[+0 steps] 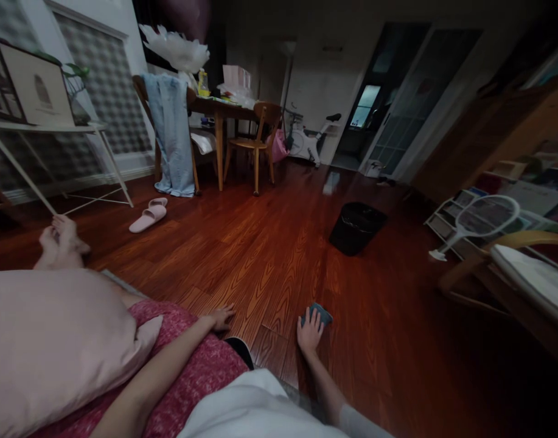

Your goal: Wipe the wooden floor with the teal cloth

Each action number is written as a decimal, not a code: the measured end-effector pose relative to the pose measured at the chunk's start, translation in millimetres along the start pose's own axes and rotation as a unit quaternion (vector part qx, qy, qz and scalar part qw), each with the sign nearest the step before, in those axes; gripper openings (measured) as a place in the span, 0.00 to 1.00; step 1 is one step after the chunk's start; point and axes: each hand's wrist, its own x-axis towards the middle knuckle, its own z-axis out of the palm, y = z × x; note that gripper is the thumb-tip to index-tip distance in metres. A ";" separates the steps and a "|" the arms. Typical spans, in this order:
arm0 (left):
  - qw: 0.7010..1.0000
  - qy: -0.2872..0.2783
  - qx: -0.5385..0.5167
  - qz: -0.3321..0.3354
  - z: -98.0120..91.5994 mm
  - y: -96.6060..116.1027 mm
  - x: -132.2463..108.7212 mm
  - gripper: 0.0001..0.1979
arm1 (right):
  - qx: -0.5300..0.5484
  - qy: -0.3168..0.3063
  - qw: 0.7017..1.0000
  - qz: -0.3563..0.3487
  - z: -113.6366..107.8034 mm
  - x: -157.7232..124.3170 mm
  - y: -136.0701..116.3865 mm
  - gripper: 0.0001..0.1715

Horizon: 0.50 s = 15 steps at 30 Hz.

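My right hand [310, 333] reaches down to the wood floor [269, 255] and holds a small blue-grey cloth [323, 314] against it. The fingers lie spread over the cloth, which shows beyond the fingertips. My left hand [223, 317] rests at the edge of the dark pink patterned fabric [182, 353] over my lap. Its fingers are stretched out toward the floor, with nothing visible in them. Left of that arm lies a large pale pink pillow [55, 340], and bare feet [62, 240] show past it.
A black trash bin [357, 229] stands on the floor ahead. Pink slippers [148, 216] lie at the left, near a white-legged stand [109, 161]. Farther back are a table [219, 109], a wooden chair [255, 143] and an exercise bike [306, 143]. A white racket [486, 216] leans at right.
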 end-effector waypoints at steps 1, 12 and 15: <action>1.000 0.000 0.000 0.000 0.0 0.1 0.0 0.40 | 0.007 0.000 1.000 -0.011 3.5 -1.5 -10.9 0.37; 1.000 0.012 -0.015 0.008 4.8 -5.0 3.5 0.39 | 0.055 -0.117 0.924 -0.359 -26.4 -77.8 -46.5 0.32; 1.000 0.012 -0.020 0.009 5.1 -4.9 3.6 0.39 | 0.047 -0.126 0.919 -0.371 -36.5 -74.5 -14.8 0.32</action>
